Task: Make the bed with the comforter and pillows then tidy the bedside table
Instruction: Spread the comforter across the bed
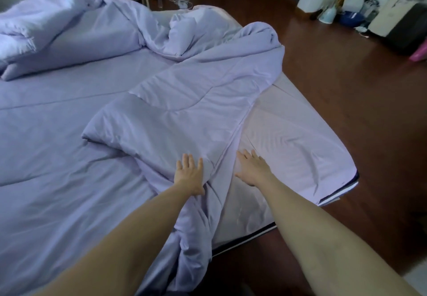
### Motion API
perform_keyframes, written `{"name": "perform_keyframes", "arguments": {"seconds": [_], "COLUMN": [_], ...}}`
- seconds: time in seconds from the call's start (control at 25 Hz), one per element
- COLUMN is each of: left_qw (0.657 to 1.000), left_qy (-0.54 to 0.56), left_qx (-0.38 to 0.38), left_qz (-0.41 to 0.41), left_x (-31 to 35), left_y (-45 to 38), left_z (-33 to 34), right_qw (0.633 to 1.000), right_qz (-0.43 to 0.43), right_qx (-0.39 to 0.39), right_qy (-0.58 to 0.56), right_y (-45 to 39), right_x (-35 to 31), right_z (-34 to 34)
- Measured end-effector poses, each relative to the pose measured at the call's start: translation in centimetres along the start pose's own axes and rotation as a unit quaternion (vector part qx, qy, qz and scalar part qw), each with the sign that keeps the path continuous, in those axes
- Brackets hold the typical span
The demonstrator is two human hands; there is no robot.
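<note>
One comforter, lilac, quilted, lying crumpled and twisted across the bed: a long folded strip runs from the near edge up toward the far right corner, one end spilling off the near side toward the floor, and a second bunched mass sits at the far left. It looks like one piece, though the join between strip and far heap is lost in the folds. Left hand lies flat on the strip, fingers straight and spread, pressing the cloth, gripping nothing. Right hand is likewise flat with fingers extended, resting on the paler sheet just beside the comforter's edge seam; holding nothing. Handling, as judged: soft, limp, puffy filling, light for its bulk but awkward; it will sag and drag rather than slide as a sheet of anything stiff would. Smooth fabric, likely a bit slippery on the sheet. Not fragile. Best hold is probably the stitched edge or a corner, pinched in both hands well apart, then lifted and shaken flat; pressing on the middle only shifts wrinkles. Count: comforter one; pillows none clearly seen, unless the far-left heap hides one; bedside table not in view. Hands, two.
</note>
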State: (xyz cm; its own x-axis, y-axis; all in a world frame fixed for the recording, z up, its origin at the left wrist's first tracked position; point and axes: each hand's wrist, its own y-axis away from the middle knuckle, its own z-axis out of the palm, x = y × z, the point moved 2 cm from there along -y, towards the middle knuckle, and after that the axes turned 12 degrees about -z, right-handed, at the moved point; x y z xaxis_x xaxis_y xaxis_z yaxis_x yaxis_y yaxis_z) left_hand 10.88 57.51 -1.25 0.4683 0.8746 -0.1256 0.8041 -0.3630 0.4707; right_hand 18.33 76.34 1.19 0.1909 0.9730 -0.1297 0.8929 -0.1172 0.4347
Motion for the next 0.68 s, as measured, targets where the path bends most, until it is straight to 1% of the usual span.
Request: {"name": "perform_keyframes", "arguments": {"seconds": [0.08, 0.16, 0.24, 0.32, 0.4, 0.56, 0.68], "left_qw": [0.999, 0.995, 0.985, 0.973, 0.965, 0.958, 0.948], "left_qy": [0.019, 0.045, 0.086, 0.138, 0.175, 0.207, 0.234], "left_qx": [-0.022, -0.046, -0.065, -0.064, -0.052, -0.081, -0.076], "left_qz": [-0.034, -0.082, -0.136, -0.176, -0.191, -0.182, -0.199], "left_x": [0.7, 1.1, 1.0, 0.8, 0.8, 1.7, 2.8], "left_y": [-0.8, -0.9, -1.0, -1.1, -0.7, 1.5, 3.7], "left_z": [0.3, 0.5, 0.4, 0.2, -0.3, -1.9, -2.6], "right_qw": [1.000, 0.998, 0.993, 0.984, 0.976, 0.947, 0.926], "right_qz": [-0.016, -0.053, -0.095, -0.144, -0.192, -0.292, -0.340], "right_qx": [-0.008, -0.019, -0.026, -0.027, -0.028, -0.017, -0.017], "right_qy": [0.012, 0.037, 0.069, 0.097, 0.103, 0.130, 0.161], "right_y": [-1.9, -3.9, -6.0, -8.2, -10.2, -13.2, -15.1], "right_x": [1.4, 2.5, 3.2, 3.7, 3.9, 4.7, 6.2], "right_z": [-0.5, -0.6, -1.0, -1.4, -2.0, -2.6, -2.9]}}
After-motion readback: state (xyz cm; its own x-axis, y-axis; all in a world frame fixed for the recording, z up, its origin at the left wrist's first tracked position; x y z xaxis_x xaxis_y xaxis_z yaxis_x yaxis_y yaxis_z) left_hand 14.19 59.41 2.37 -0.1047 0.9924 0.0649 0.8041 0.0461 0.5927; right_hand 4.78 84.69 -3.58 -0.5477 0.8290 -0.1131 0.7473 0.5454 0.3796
